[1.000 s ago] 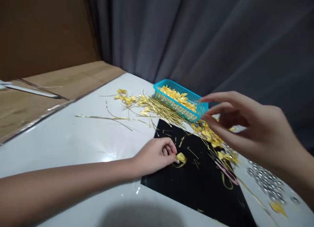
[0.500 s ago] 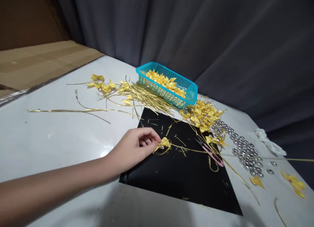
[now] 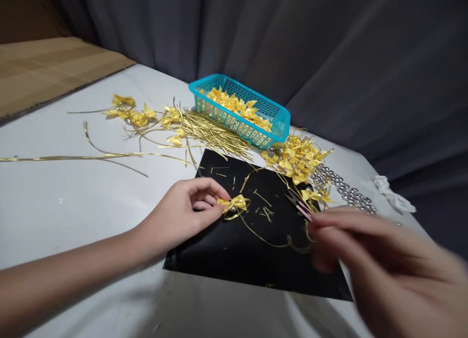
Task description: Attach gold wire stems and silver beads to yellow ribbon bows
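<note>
My left hand (image 3: 195,204) pinches one wing of a yellow ribbon bow (image 3: 237,201) over the black mat (image 3: 219,250). The bow has a silvery bead at its middle and a loop of gold cord around it. A thin gold cord (image 3: 265,241) trails slackly from the bow toward my right hand (image 3: 369,250), which is smeared by motion. Its fingertips are at the scissors (image 3: 298,203) with pink handles, covering most of the handles; whether they grip is unclear. The scissors lie on the mat's right part, blades pointing away to the left.
A turquoise basket (image 3: 239,122) of yellow bows stands at the back, gold cord pieces (image 3: 215,133) lying before it. A heap of bows (image 3: 300,158) and silvery beads (image 3: 343,189) lie to the right. Cord snippets (image 3: 266,213) are scattered over the mat. White cloth (image 3: 393,194) lies far right.
My right hand has come into view from the right and reached the scissors' handles. The cord, stretched straight to the right before, now curls slackly on the mat. My left hand still pinches the bow.
</note>
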Action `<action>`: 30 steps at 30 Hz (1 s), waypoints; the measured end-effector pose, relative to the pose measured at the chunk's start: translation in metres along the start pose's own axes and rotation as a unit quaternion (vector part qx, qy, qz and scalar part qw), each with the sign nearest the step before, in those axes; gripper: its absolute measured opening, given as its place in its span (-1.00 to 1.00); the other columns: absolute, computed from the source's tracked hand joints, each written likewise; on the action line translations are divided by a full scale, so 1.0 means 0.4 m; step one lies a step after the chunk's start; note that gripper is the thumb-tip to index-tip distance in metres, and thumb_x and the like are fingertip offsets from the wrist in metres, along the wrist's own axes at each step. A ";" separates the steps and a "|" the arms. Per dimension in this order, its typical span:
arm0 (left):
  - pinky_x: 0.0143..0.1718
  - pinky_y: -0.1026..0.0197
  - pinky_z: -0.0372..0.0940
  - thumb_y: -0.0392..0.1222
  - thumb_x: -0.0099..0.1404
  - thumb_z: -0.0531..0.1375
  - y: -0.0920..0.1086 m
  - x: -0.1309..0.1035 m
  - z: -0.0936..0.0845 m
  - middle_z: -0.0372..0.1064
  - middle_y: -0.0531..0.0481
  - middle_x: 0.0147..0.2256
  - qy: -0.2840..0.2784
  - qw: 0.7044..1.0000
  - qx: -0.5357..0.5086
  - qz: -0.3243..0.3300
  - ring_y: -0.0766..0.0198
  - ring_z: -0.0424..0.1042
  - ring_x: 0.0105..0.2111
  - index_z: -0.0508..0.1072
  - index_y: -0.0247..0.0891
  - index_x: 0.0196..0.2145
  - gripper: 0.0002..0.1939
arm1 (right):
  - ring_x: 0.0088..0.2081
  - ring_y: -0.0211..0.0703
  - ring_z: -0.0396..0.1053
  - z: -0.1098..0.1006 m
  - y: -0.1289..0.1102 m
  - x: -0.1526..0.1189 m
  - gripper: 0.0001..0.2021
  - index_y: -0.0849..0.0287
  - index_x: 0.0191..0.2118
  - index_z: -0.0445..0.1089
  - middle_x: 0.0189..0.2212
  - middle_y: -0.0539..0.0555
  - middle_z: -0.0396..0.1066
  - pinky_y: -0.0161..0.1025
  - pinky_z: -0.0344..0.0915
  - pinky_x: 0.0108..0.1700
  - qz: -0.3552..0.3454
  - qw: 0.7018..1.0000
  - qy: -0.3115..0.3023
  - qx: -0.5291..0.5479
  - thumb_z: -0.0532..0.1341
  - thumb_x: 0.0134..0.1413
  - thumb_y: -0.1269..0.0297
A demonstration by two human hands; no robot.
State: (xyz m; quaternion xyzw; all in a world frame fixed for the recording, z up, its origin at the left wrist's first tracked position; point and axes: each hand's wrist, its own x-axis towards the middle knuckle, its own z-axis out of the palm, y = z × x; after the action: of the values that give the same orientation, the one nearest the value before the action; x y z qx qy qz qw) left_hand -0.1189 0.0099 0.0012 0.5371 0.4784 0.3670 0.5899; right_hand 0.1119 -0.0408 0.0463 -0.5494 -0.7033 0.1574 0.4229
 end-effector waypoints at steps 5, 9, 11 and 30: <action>-0.55 0.45 0.16 -0.26 0.05 0.26 0.005 0.010 -0.001 0.32 0.12 -0.57 0.005 0.999 -0.039 -0.020 0.47 0.27 -0.56 0.40 -0.32 -0.47 -0.90 | -0.65 -0.40 0.28 0.173 -0.052 -0.021 -0.85 0.04 -0.29 0.51 -0.58 -0.08 0.40 -0.47 0.23 -0.66 0.070 0.985 -0.098 0.121 0.21 0.07 0.40; -0.53 0.50 0.17 -0.25 0.08 0.29 -0.001 0.009 -0.005 0.41 0.11 -0.54 -0.020 0.992 -0.118 -0.036 0.47 0.33 -0.52 0.42 -0.27 -0.41 -0.89 | -0.65 -0.43 0.26 0.178 -0.022 -0.038 -0.82 0.09 -0.23 0.47 -0.57 -0.09 0.40 -0.49 0.21 -0.65 0.036 0.992 -0.063 0.106 0.19 0.08 0.45; -0.49 0.50 0.20 -0.25 0.10 0.29 -0.007 0.003 -0.004 0.46 0.10 -0.49 -0.045 0.982 -0.174 -0.053 0.46 0.38 -0.48 0.42 -0.24 -0.38 -0.89 | -0.64 -0.43 0.26 0.171 -0.015 -0.037 -0.82 0.10 -0.23 0.46 -0.53 -0.07 0.41 -0.49 0.19 -0.65 0.017 0.994 -0.043 0.099 0.18 0.09 0.46; -0.58 0.47 0.16 -0.22 0.05 0.32 -0.016 -0.015 0.008 0.38 0.09 -0.58 -0.078 0.973 -0.200 -0.084 0.46 0.30 -0.59 0.46 -0.23 -0.46 -0.90 | -0.43 -0.38 0.39 0.179 -0.033 -0.048 -0.80 0.11 -0.21 0.31 -0.40 -0.03 0.42 -0.47 0.31 -0.40 -0.009 0.999 -0.040 -0.016 0.01 0.18 0.49</action>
State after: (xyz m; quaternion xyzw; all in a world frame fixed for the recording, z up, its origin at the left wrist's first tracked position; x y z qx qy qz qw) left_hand -0.1178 0.0023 -0.0045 0.3932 0.3913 0.3610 0.7497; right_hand 0.0491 -0.0454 0.0048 -0.5425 -0.7272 0.1646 0.3870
